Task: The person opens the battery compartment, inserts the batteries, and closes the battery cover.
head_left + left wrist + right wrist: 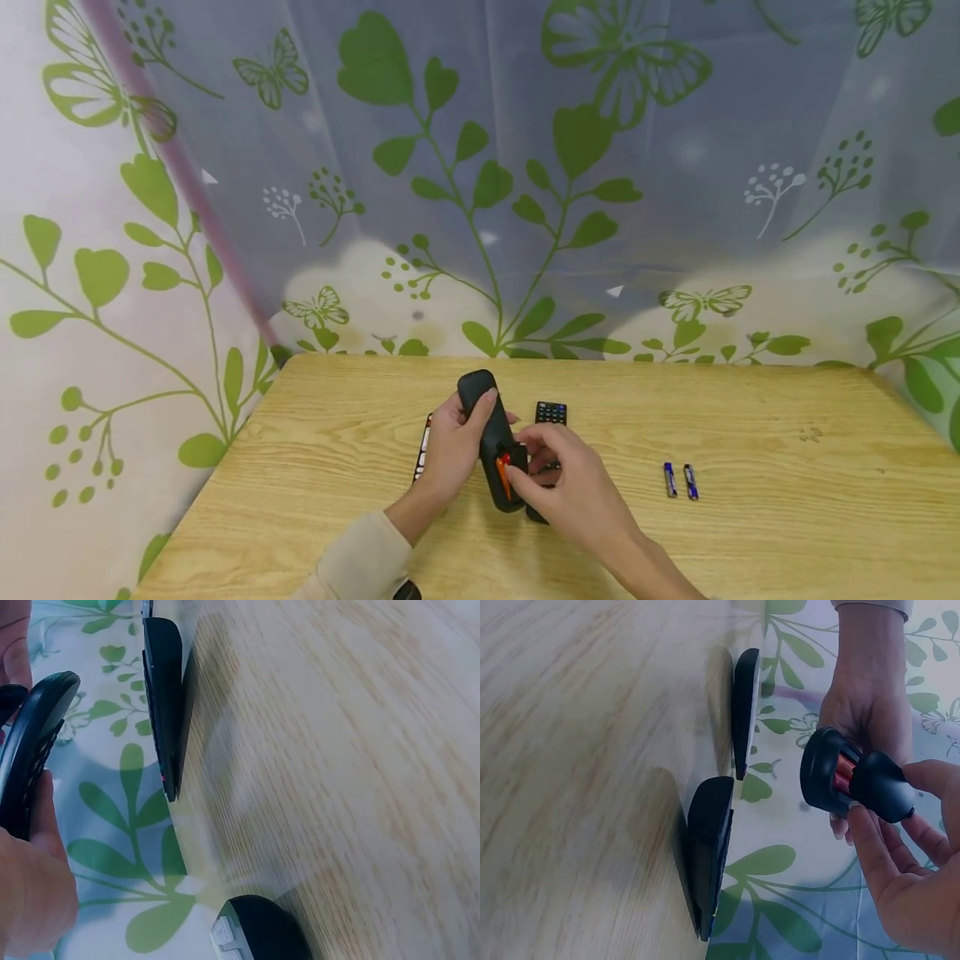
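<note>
My left hand (450,442) grips a black remote control (480,390) above the table, its back turned up and its battery compartment uncovered. Orange-red batteries (504,479) lie inside the compartment at the near end. Between the thumb and fingers of my right hand (581,483) is the black battery cover (883,787), held tilted at the compartment's edge. In the right wrist view the cover overlaps part of the batteries, and a fingertip is right at the remote's rim. The left wrist view catches only the remote's side and part of the left hand.
Two blue batteries (680,482) lie side by side on the wooden table (787,517) to the right. A second black remote (551,411) lies partly behind the right hand. Another remote with white buttons (423,450) is beside the left hand. A patterned curtain (495,250) hangs behind.
</note>
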Action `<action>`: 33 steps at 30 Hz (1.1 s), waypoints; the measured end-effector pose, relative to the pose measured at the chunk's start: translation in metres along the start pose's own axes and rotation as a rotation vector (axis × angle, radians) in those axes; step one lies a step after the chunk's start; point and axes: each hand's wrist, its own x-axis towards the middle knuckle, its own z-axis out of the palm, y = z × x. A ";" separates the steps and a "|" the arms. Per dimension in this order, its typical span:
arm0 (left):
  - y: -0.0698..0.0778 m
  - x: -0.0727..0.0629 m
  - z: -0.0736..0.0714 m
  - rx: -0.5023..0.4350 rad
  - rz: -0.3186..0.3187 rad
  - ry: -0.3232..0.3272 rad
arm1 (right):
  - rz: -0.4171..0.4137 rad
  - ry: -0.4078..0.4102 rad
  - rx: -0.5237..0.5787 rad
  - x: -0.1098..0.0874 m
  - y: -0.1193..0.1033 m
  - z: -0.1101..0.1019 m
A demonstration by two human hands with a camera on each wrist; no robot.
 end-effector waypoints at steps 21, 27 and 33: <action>0.013 -0.006 0.002 0.021 -0.019 0.025 | -0.090 0.019 -0.177 -0.001 0.005 0.009; 0.014 -0.005 0.002 0.041 -0.025 0.028 | -0.126 0.028 -0.234 -0.001 0.007 0.011; 0.014 -0.006 0.002 0.043 -0.034 0.036 | -0.169 0.032 -0.266 0.000 0.008 0.011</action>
